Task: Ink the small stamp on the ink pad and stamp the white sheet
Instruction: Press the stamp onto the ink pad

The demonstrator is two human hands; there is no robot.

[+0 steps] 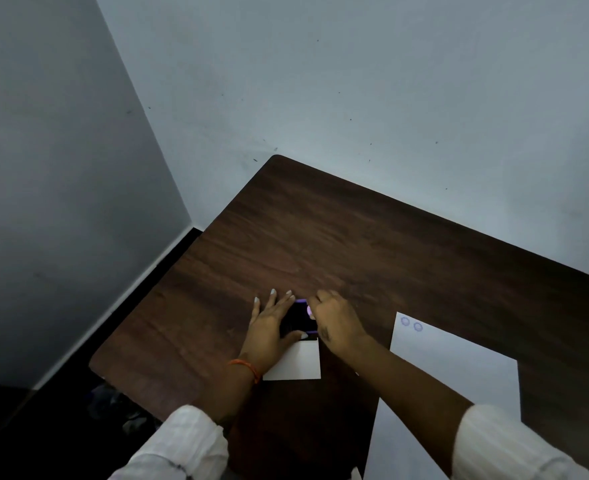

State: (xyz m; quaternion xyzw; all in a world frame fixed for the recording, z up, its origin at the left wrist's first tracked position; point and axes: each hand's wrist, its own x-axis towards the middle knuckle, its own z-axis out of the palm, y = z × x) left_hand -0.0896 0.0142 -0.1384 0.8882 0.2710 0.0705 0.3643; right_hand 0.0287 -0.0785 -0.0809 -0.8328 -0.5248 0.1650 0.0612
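Inking step in progress, by my judgement. My left hand (271, 327) lies flat, fingers (273, 295) spread, over the left part of the pad (298, 318), thumb along its near edge, pressing rather than gripping. The pad is a dark, open case with a purple rim showing at the far and near edges; its white lid (295, 362) folds out toward me on the desk (355, 244). My right hand (334, 323) is curled closed at the pad's right side, and a small pale-violet round spot at its knuckles is most likely the stamp (309, 310); I judge the fingers pinch it, though the hold itself is hidden. Whether the stamp face is touching the ink I cannot tell. The sheet (459, 375) lies to the right, well apart from the pad, with two faint bluish ring prints (411, 324) side by side in its far left corner, so some stamping is already done. The rest of the sheet is blank. Left to do: finish inking, carry the stamp across, press beside the existing prints.
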